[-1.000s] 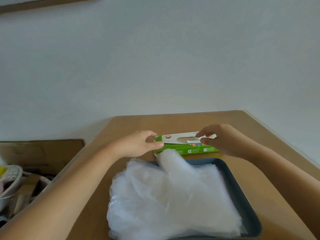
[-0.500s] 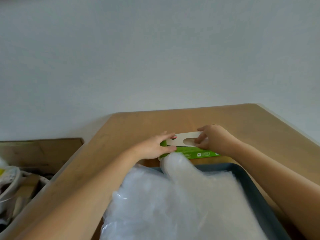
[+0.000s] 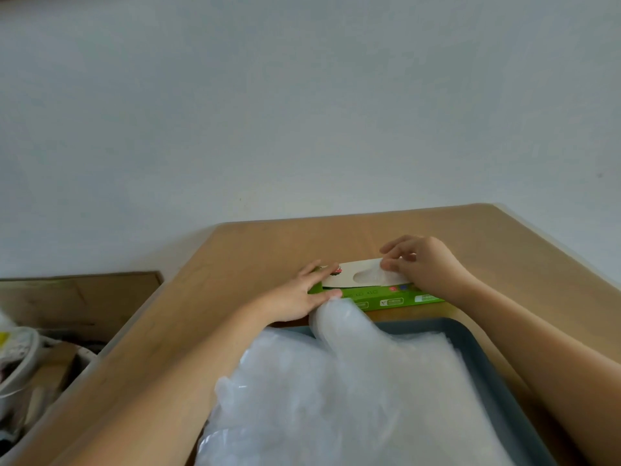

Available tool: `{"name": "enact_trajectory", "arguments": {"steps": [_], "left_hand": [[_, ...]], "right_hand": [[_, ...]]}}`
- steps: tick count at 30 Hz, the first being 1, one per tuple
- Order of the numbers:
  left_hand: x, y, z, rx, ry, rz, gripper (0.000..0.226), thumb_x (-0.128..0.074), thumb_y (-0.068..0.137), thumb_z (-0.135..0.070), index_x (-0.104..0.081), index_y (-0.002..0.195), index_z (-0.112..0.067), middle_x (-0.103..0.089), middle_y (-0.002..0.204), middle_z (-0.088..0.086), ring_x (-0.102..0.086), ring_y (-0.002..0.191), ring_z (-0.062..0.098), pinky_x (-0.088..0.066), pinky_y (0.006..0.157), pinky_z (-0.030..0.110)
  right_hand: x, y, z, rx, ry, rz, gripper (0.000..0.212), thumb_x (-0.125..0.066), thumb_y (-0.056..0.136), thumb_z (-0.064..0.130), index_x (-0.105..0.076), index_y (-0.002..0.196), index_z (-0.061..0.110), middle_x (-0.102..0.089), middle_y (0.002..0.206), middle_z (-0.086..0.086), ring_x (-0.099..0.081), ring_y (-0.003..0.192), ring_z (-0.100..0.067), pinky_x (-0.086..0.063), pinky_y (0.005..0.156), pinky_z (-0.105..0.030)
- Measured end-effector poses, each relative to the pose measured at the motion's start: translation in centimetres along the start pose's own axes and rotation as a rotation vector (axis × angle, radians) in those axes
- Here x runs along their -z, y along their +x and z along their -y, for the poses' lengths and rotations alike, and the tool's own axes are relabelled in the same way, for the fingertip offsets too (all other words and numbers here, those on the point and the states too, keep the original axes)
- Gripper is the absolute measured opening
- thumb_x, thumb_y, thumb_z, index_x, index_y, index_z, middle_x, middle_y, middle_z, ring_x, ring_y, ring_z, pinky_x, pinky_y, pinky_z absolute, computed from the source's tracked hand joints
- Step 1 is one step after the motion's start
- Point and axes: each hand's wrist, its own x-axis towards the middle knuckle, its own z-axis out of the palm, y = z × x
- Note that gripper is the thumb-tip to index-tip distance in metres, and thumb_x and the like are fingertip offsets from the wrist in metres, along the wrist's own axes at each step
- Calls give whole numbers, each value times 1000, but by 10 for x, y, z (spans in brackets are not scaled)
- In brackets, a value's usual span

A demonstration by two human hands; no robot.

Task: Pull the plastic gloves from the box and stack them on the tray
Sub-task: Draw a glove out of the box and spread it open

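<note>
A flat green and white glove box (image 3: 386, 294) lies on the wooden table just beyond the dark grey tray (image 3: 477, 344). A thick pile of clear plastic gloves (image 3: 336, 398) fills the tray and spills over its left side. My left hand (image 3: 302, 297) holds the box's left end, thumb at the front and fingers flat on top. My right hand (image 3: 420, 264) is at the box's oval opening, fingertips pinching the clear glove (image 3: 368, 277) that shows there.
The wooden table (image 3: 336, 240) ends at a pale wall behind. Left of the table stand a cardboard box (image 3: 74, 297) and a white container (image 3: 16, 358) with clutter, lower than the tabletop.
The view has tilted so the tray sits lower in frame. My left hand went from gripping the box's corner to lying flatter on it; my right hand stayed at the opening.
</note>
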Motion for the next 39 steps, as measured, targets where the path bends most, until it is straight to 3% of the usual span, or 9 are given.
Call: {"name": "enact_trajectory", "arguments": {"steps": [5, 9, 13, 17, 21, 26, 30, 34, 39], "left_hand": [[3, 1, 0, 7, 40, -4, 54, -50, 95, -43, -31, 146, -40, -11, 160, -4, -9, 147, 12, -9, 114, 25], [5, 3, 1, 24, 86, 12, 54, -48, 95, -46, -29, 146, -41, -13, 159, -2, -13, 146, 16, -11, 115, 28], [2, 5, 6, 17, 129, 32, 52, -46, 96, -48, -31, 145, -42, -24, 153, -1, -21, 144, 18, -15, 119, 33], [0, 5, 8, 9, 140, 39, 52, -44, 97, -48, -29, 146, -41, -27, 151, 1, -23, 142, 17, -17, 118, 34], [0, 6, 10, 11, 149, 54, 53, -43, 97, -50, -27, 147, -42, -23, 154, 0, -21, 142, 17, -17, 118, 35], [1, 5, 11, 16, 161, 50, 53, -43, 96, -51, -27, 146, -44, -22, 155, 0, -23, 142, 17, -17, 118, 36], [2, 3, 7, 11, 140, 54, 51, -44, 97, -47, -30, 146, -41, -26, 152, -4, -21, 141, 13, -17, 117, 30], [2, 2, 4, 11, 153, 56, 50, -43, 98, -44, -29, 146, -41, -27, 150, -4, -25, 139, 13, -19, 115, 28], [3, 0, 3, 7, 173, 71, 50, -44, 99, -39, -28, 147, -39, -29, 149, 0, -27, 138, 14, -20, 116, 29]], "right_hand": [[7, -1, 2, -149, 385, -190, 13, -66, 89, 17, -69, 78, 10, -65, 85, 2, -58, 74, -16, -46, 67, -25], [18, -2, 3, -257, 814, -283, 15, -60, 93, 16, -66, 84, 6, -64, 82, -3, -60, 82, -14, -50, 86, -27], [30, 3, 16, -171, 1102, -254, 15, -55, 95, 14, -63, 83, 12, -58, 78, 4, -56, 75, -7, -45, 84, -26], [43, 0, 32, 44, 594, -170, 6, -71, 83, 24, -67, 86, 22, -67, 108, 8, -61, 103, -5, -42, 94, -25], [41, -2, 31, 233, -214, -16, 50, -81, 67, 42, -63, 113, 38, -49, 124, 19, -41, 117, -2, -30, 99, -22], [18, -5, 34, 351, -333, -138, 8, -72, 84, 25, -76, 87, 19, -67, 95, 7, -55, 98, -14, -39, 83, -24], [28, -6, 49, 57, 101, -192, 8, -72, 84, 25, -75, 86, 18, -69, 80, 11, -60, 76, 1, -40, 65, -2], [44, -3, 51, -141, 772, -240, 13, -70, 84, 17, -74, 93, 8, -75, 86, -2, -70, 85, -13, -52, 84, -22], [56, 5, 40, -280, 1359, -272, 11, -56, 94, 15, -66, 91, 11, -73, 77, 6, -68, 74, -6, -53, 71, -19]]}}
